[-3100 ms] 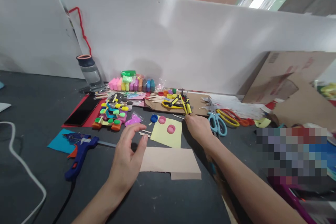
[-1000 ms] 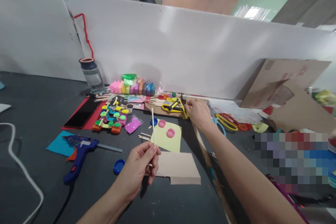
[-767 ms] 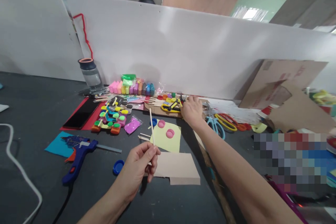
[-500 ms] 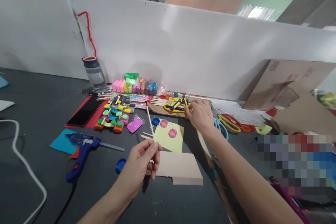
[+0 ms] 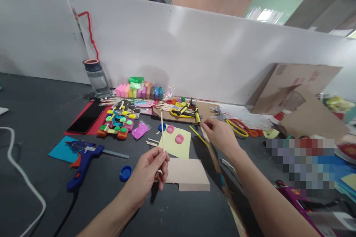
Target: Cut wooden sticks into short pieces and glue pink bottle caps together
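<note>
In my left hand (image 5: pixel 154 168) a thin pale wooden stick (image 5: pixel 162 131) stands nearly upright, pinched between thumb and fingers. My right hand (image 5: pixel 218 135) is closed at the fingertips on the near end of a yellow and black utility knife (image 5: pixel 197 114). Beside it lies a thin yellow stick (image 5: pixel 198 135). Below my left hand's stick is a folded piece of beige cardboard (image 5: pixel 189 172). Pink bottle caps (image 5: pixel 179 139) rest on a pale yellow paper (image 5: pixel 178 151). One blue cap (image 5: pixel 126 173) lies left of my left hand.
A blue glue gun (image 5: pixel 85 166) with its cord lies at left, near a phone (image 5: pixel 87 117). Small clay-wheeled models (image 5: pixel 118 124) stand behind. Scissors (image 5: pixel 237 127) and cardboard pieces (image 5: pixel 294 85) are at right. A water bottle (image 5: pixel 97 77) stands by the white partition (image 5: pixel 194 52).
My right hand has drawn back slightly toward me with the utility knife at its fingertips. The yellow stick now shows beside it. My left hand has turned its stick more upright.
</note>
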